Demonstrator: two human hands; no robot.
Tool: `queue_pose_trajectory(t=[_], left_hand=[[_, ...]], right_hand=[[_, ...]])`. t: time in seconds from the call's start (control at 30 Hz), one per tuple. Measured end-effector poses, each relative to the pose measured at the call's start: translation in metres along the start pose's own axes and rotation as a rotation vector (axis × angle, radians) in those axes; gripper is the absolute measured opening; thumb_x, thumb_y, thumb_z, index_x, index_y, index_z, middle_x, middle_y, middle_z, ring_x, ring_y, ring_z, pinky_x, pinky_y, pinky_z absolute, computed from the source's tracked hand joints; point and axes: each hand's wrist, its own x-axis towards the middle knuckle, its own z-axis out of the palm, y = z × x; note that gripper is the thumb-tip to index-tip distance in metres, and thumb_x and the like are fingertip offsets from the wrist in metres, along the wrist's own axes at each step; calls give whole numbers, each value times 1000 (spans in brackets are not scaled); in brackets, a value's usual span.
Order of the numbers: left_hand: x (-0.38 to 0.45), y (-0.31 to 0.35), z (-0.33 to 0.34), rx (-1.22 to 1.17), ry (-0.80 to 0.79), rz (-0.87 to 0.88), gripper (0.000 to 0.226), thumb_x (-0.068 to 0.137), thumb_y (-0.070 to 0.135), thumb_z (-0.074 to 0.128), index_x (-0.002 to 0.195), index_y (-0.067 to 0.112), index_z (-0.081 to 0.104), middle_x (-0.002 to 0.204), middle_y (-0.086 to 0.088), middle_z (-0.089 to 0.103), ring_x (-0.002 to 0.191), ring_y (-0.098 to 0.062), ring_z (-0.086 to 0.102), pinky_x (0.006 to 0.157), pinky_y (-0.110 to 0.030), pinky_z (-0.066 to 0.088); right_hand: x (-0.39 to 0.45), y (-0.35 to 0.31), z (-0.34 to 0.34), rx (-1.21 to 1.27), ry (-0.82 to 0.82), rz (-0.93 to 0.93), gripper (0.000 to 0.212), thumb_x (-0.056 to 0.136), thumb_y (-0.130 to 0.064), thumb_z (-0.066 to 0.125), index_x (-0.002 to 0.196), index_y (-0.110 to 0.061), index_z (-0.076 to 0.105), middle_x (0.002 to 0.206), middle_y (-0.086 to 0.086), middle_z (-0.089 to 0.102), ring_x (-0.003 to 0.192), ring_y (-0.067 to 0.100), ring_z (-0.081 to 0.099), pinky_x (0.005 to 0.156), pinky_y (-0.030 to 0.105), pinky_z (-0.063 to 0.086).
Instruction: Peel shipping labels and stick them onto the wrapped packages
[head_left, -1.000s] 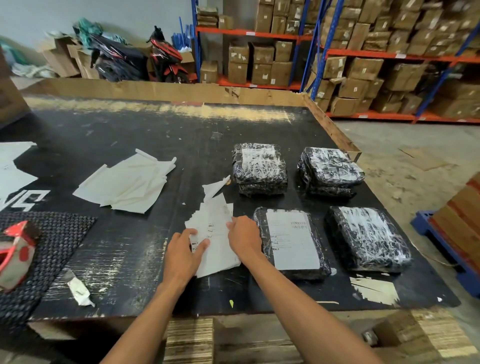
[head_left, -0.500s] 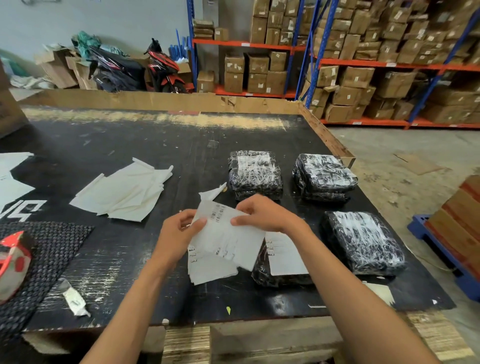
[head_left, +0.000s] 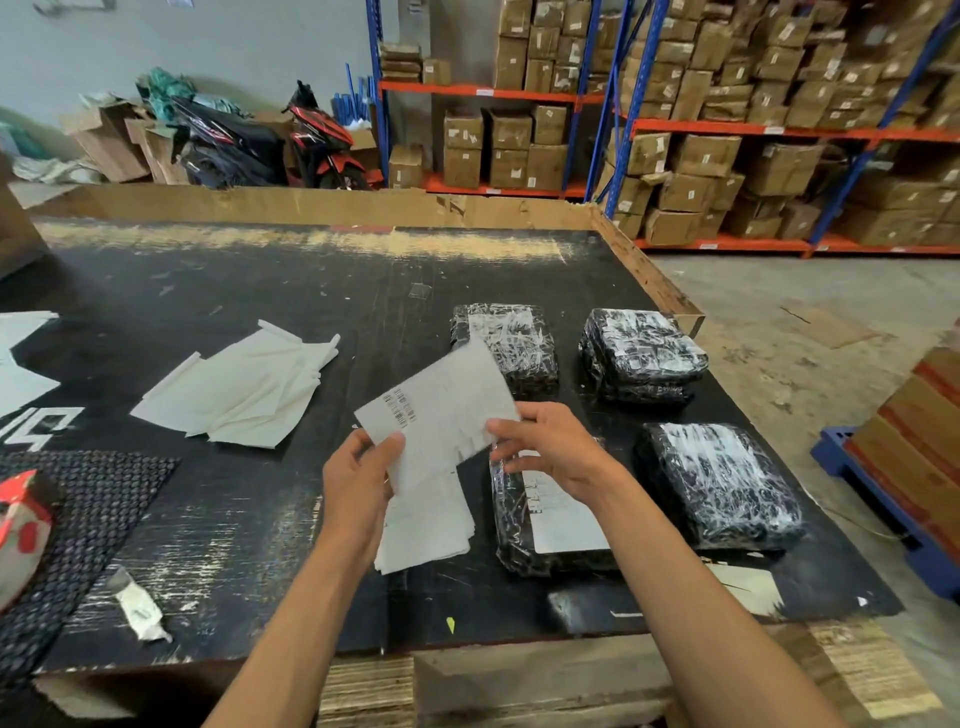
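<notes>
A white shipping label sheet (head_left: 441, 410) with a barcode is held up above the black table (head_left: 218, 322). My left hand (head_left: 358, 483) pinches its lower left corner and my right hand (head_left: 550, 447) pinches its right edge. Under it a small stack of label sheets (head_left: 426, 525) lies on the table. Several black packages wrapped in clear film sit to the right: a near one (head_left: 550, 519) bearing a white label, partly behind my right hand, one beside it (head_left: 719, 483), and two farther back (head_left: 506, 340) (head_left: 641, 356).
A pile of peeled backing papers (head_left: 244, 389) lies left of centre. A red tape dispenser (head_left: 21, 525) rests on a dark mesh mat (head_left: 88, 514) at the left edge. A crumpled scrap (head_left: 137, 608) lies near the front edge. Racks of cardboard boxes (head_left: 727, 130) stand behind.
Both hands picked the top label sheet off the stack and lifted it higher, up and slightly away from me. The packages stayed in place.
</notes>
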Motion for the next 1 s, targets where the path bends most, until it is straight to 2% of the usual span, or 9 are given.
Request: queue_pose_trajectory(t=[0.1, 0.2, 0.3, 0.4, 0.5, 0.63, 0.7, 0.8, 1.0], left_hand=[[4, 3, -4, 134, -11, 54, 15, 95, 8, 59, 107, 10, 67, 105, -8, 75, 88, -22, 72, 76, -38, 57], [6, 10, -5, 237, -56, 89, 18, 95, 11, 60, 110, 13, 68, 104, -5, 76, 90, -20, 72, 68, -29, 55], [9, 17, -6, 78, -87, 55, 25, 90, 15, 68, 115, 20, 67, 102, -9, 76, 89, -24, 71, 77, -39, 56], [7, 21, -7, 85, -121, 97, 29, 86, 12, 73, 113, 21, 65, 96, -12, 77, 85, -27, 71, 74, -39, 56], [3, 25, 0, 218, -151, 184, 31, 84, 15, 75, 113, 22, 65, 92, -9, 77, 82, -27, 73, 67, -36, 56], [-6, 31, 11, 42, -75, 92, 34, 91, 39, 64, 120, 22, 60, 102, -4, 73, 83, -20, 73, 67, -31, 57], [-15, 30, 13, 15, -168, 19, 46, 84, 45, 62, 118, 14, 63, 103, -6, 74, 84, -23, 72, 71, -30, 57], [-30, 20, 14, 30, -310, -2, 44, 81, 31, 65, 115, 5, 65, 96, -6, 76, 81, -25, 74, 69, -27, 58], [-37, 16, 21, 9, -212, 84, 36, 77, 29, 69, 104, 4, 70, 90, -13, 76, 74, -21, 74, 64, -21, 57]], right_hand=[[-1, -4, -2, 65, -1, -11, 24, 90, -15, 73, 114, -12, 71, 103, 9, 75, 90, 23, 68, 72, 36, 56], [-3, -7, -3, 25, -35, 11, 11, 86, -9, 76, 96, -12, 73, 90, 11, 71, 80, 25, 59, 56, 28, 46], [-6, -9, -1, 42, -87, 26, 14, 86, -6, 75, 98, -10, 68, 87, 13, 71, 72, 22, 60, 51, 26, 45], [-10, -16, 1, -18, -175, 0, 29, 89, -14, 74, 118, -11, 70, 106, 14, 76, 89, 26, 71, 65, 32, 56], [-13, -20, 7, -112, -293, 4, 28, 89, -12, 74, 117, -7, 73, 110, 15, 77, 102, 30, 74, 77, 32, 60], [-9, -20, 16, 58, -59, -96, 25, 88, -8, 74, 113, -7, 73, 107, 10, 78, 97, 27, 75, 77, 33, 61], [-7, -21, 15, 197, 56, -162, 26, 90, -6, 71, 116, -11, 71, 110, 9, 77, 100, 26, 74, 83, 37, 61], [-6, -19, 13, 275, 130, -198, 27, 93, -6, 67, 120, -10, 68, 113, 9, 76, 105, 26, 73, 93, 43, 58], [-10, -16, 15, 357, 189, -177, 27, 95, -7, 64, 122, -11, 68, 117, 7, 75, 108, 25, 72, 96, 47, 56]])
